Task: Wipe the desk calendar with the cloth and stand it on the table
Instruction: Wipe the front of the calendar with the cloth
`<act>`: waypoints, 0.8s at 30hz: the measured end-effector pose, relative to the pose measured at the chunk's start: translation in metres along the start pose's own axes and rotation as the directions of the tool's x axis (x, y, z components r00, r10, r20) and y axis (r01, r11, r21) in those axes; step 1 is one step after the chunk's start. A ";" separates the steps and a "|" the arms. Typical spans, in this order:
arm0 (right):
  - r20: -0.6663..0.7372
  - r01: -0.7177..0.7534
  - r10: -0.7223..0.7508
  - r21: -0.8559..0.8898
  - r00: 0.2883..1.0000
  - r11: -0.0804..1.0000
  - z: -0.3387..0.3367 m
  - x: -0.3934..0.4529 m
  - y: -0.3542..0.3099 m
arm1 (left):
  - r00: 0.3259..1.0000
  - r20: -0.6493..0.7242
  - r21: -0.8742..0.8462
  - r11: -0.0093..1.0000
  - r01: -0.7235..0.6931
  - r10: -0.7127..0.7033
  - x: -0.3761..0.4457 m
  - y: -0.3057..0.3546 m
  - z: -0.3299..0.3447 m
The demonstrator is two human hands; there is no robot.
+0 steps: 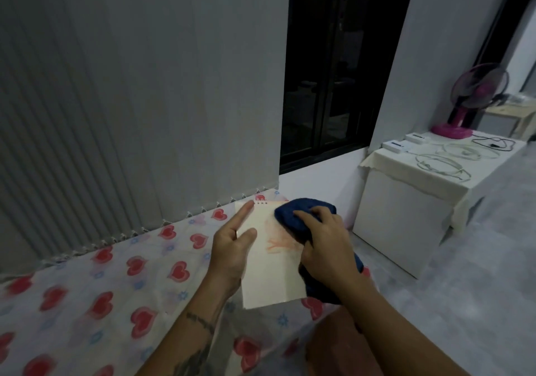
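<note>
The desk calendar [271, 271] is a cream spiral-bound pad with red rings at its far end, held flat and tilted above the table. My left hand [232, 248] grips its left edge, thumb on top and index finger stretched along the side. A dark blue cloth [293, 214] is bunched on the calendar's upper right part. My right hand [324, 242] presses down on the cloth, fingers curled over it. More of the cloth hangs below my right wrist.
The table has a white covering with red hearts [116, 288]. Grey vertical blinds [130, 100] hang right behind it. To the right stands a white cabinet [406, 224] with cables, small white boxes and a pink fan [475, 102]. A dark window [333, 71] is behind.
</note>
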State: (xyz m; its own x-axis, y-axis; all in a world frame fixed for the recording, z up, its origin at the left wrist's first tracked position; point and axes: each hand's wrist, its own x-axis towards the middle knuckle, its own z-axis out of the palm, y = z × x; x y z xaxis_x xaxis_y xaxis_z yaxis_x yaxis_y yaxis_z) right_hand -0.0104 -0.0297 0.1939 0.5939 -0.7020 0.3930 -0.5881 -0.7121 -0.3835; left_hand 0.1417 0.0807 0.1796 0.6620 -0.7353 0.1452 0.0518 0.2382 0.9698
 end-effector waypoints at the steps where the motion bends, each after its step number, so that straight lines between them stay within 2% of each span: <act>1: -0.007 -0.039 0.039 -0.013 0.999 0.999 0.001 0.002 -0.012 | 1.000 -0.004 0.008 1.000 -0.012 0.012 0.000 0.002 -0.003; 3: 0.004 -0.006 0.006 -0.033 1.000 0.999 0.006 0.002 -0.037 | 1.000 -0.019 0.006 1.000 -0.018 0.018 0.005 0.008 -0.014; 6: 0.060 0.195 -0.193 -0.029 0.979 0.980 0.016 -0.012 -0.066 | 0.996 -0.082 -0.063 0.998 0.030 -0.035 0.016 0.024 -0.048; 8: 0.086 0.248 -0.246 -0.006 0.965 0.969 0.023 -0.022 -0.078 | 0.992 -0.108 -0.120 0.991 0.050 -0.063 0.021 0.035 -0.075; 12: -0.005 0.156 -0.156 -0.008 0.988 0.988 0.039 -0.028 -0.107 | 0.991 -0.073 -0.245 0.966 0.088 -0.109 0.020 0.045 -0.117; 15: -0.008 0.111 -0.111 -0.014 0.994 0.994 0.055 -0.030 -0.147 | 0.991 -0.028 -0.296 0.948 0.117 -0.131 0.016 0.050 -0.138; 21: 0.066 0.203 -0.200 -0.053 0.978 0.978 0.070 -0.037 -0.180 | 0.991 0.034 -0.244 0.960 0.137 -0.133 0.005 0.058 -0.161; 24: 0.019 0.221 -0.220 -0.075 0.975 0.972 0.062 -0.020 -0.184 | 0.992 0.036 -0.308 0.943 0.129 -0.124 0.002 0.062 -0.167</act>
State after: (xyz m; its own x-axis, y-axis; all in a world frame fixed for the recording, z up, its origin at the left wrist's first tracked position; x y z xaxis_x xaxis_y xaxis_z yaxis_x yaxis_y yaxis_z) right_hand 0.1201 0.1148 0.2049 0.7190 -0.5279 0.4521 -0.4816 -0.8474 -0.2237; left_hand 0.2711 0.2001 0.2073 0.6231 -0.7815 0.0304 0.3645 0.3246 0.8728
